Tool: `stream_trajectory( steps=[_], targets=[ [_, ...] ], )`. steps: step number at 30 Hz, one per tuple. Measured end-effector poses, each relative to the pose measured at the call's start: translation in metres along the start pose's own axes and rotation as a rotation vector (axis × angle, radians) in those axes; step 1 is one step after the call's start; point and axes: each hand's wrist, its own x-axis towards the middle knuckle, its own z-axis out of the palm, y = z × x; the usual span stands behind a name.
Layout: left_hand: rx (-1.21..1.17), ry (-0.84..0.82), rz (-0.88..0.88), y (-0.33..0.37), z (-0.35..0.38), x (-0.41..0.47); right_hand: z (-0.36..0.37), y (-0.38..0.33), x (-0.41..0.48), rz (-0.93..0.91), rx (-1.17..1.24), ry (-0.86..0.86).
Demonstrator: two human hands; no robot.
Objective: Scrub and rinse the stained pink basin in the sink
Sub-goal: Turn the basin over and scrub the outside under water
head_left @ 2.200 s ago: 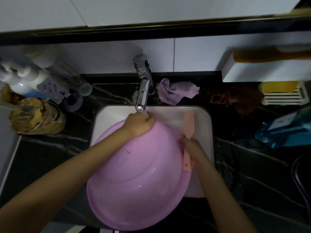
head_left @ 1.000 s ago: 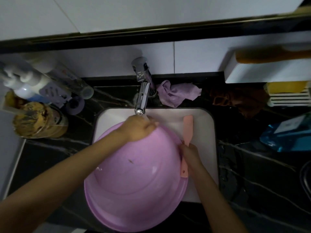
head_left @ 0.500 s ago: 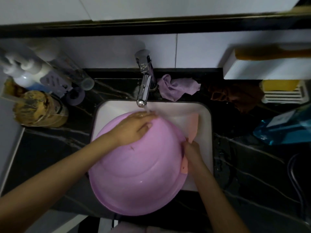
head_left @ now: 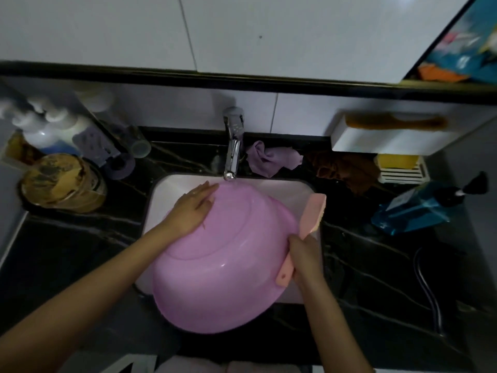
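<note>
We held the basin [head_left: 223,265] tilted over the sink [head_left: 172,189] beneath the tap [head_left: 233,146], left hand [head_left: 192,208] flat, fingers straight, on its far wall, likely to rub it, right hand [head_left: 305,254] clutching the brush [head_left: 313,211] at its rim to steady it

At the left of the frame we list white pump bottles [head_left: 51,125], a clear tumbler [head_left: 135,145], a purple ring-shaped piece [head_left: 122,166] and a jar with a yellow-smeared lid [head_left: 60,181], on the black veined countertop [head_left: 80,238]. At upper centre we record a crumpled lilac cloth [head_left: 271,158], with a brown cloth [head_left: 347,168] just to its right. At the right we note a white shelf [head_left: 390,142] bearing an orange comb [head_left: 395,122], a yellow sponge [head_left: 398,160] in a white slatted rack [head_left: 400,175], a blue pump bottle [head_left: 414,208] on its side, and a black hose [head_left: 430,292].
</note>
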Motion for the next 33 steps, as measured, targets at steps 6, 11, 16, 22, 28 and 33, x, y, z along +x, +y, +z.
stream_trajectory(
  steps=[6,11,16,22,28,33],
  targets=[
    [-0.268,-0.037,0.071,0.031,0.006,0.011,-0.018,-0.038,-0.028,-0.081,0.072,0.070],
    [-0.357,-0.054,-0.144,0.065,0.033,0.039,-0.029,-0.037,-0.044,-0.191,0.077,0.261],
    [-0.015,-0.149,-0.145,0.093,0.063,0.048,-0.026,-0.019,-0.050,-0.212,0.126,0.482],
    [-0.331,-0.192,0.122,0.064,0.054,0.038,-0.008,-0.011,-0.054,-0.267,0.088,0.502],
    [-0.143,-0.206,-0.211,0.060,0.061,0.037,-0.006,-0.005,-0.052,-0.251,0.076,0.555],
    [-0.356,-0.224,0.225,0.070,0.056,0.038,-0.003,-0.009,-0.050,-0.227,0.059,0.548]
  ],
)
